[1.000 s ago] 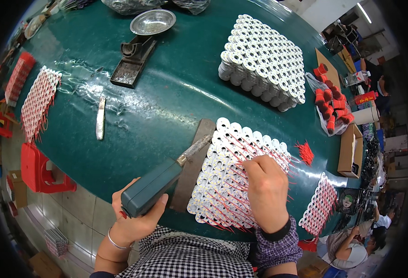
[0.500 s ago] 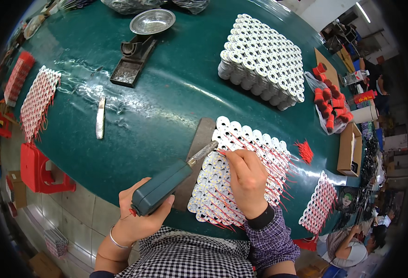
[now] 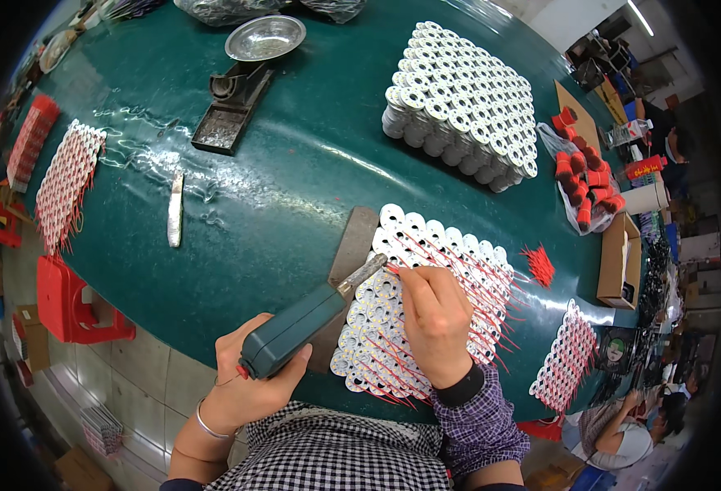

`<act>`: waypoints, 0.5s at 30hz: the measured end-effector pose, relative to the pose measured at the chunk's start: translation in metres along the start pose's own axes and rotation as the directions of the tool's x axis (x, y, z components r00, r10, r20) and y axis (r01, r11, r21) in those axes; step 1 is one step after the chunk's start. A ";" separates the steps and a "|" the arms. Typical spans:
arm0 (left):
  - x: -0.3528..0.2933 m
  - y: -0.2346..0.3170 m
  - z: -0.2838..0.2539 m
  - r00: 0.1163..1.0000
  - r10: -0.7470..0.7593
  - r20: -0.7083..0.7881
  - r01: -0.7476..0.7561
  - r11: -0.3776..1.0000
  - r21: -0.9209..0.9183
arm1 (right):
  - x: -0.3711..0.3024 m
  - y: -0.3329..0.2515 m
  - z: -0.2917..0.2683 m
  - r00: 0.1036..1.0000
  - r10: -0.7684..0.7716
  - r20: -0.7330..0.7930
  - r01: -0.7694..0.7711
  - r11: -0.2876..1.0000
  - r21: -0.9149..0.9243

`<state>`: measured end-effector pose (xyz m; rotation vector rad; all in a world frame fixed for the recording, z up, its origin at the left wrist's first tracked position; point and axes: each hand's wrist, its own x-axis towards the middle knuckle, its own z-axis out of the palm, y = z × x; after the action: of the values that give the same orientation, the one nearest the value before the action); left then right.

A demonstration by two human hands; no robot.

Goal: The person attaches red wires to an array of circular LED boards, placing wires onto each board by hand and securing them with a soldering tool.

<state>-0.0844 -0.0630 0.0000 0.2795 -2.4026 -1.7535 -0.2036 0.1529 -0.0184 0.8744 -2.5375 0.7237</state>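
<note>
My left hand [image 3: 254, 372] is wrapped round a dark green soldering gun [image 3: 291, 329], whose metal tip points up and right. Beneath that tip lies a panel of white round circuit boards [image 3: 360, 362] with red wires across many of them. My right hand [image 3: 438, 319] is closed in a pinch on a thin red wire [image 3: 392, 268], its end at a board close to the tip. Whether the tip touches the wire cannot be made out. A flat brown plate [image 3: 350, 255] shows along the panel's left edge, partly covered by the gun.
A tall stack of white panels [image 3: 467, 106] stands at the back. Loose red wires [image 3: 539, 266] lie right of the work. Farther left are a silver bar [image 3: 176, 213], a dark metal tray [image 3: 228, 123] and a metal dish [image 3: 265, 38]. Wired panels rest near both table edges.
The soldering gun has shifted slightly right and its tip has dropped a little. My right hand keeps its pinch on the wire almost in place.
</note>
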 end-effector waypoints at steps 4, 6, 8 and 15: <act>0.000 -0.003 0.002 1.000 0.004 -0.005 -0.004 0.999 -0.032 | 0.000 0.000 0.000 1.000 -0.017 0.004 0.017 1.000 -0.014; 0.000 -0.002 0.001 1.000 0.011 -0.003 -0.011 1.000 -0.017 | 0.000 0.001 0.000 0.999 -0.033 0.017 0.034 0.999 -0.029; 0.001 -0.002 0.000 1.000 0.020 -0.001 -0.020 1.000 -0.003 | -0.001 0.002 0.000 0.999 -0.038 0.019 0.038 0.999 -0.036; 0.001 0.009 0.001 0.994 0.077 -0.078 -0.077 0.997 -0.002 | 0.000 0.000 0.000 0.999 -0.043 0.017 0.044 0.998 -0.041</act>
<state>-0.0864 -0.0596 0.0081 0.2457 -2.3225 -1.6840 -0.2036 0.1531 -0.0185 0.9224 -2.5300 0.6516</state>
